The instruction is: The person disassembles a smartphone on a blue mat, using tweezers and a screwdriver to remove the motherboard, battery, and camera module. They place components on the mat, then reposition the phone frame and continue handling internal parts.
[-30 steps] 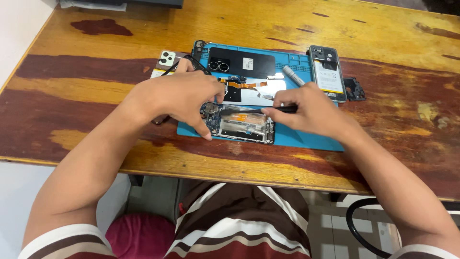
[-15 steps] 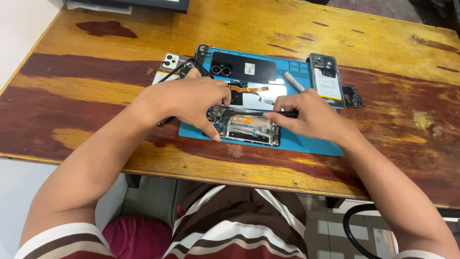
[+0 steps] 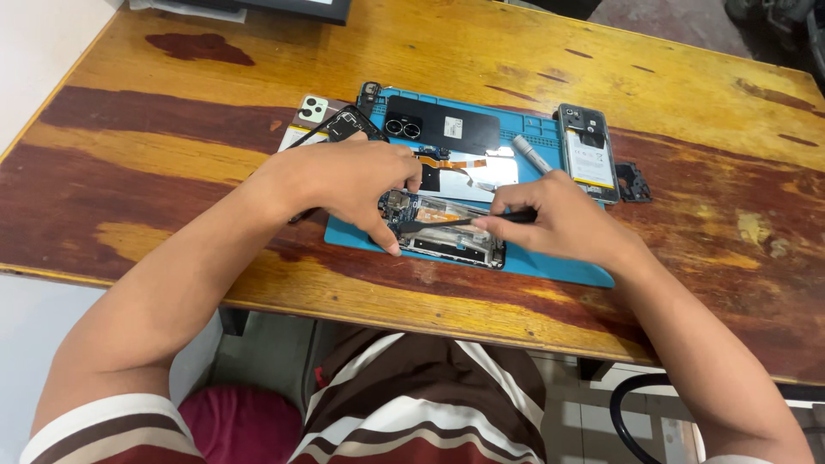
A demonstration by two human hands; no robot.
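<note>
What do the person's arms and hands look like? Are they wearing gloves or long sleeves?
No gloves and no long sleeves. The left hand and the right hand are bare, with no rings or watch showing, and both forearms are bare too. Short sleeves show near the shoulders, striped in dark brown, white and reddish brown, matching the striped shirt.
</note>
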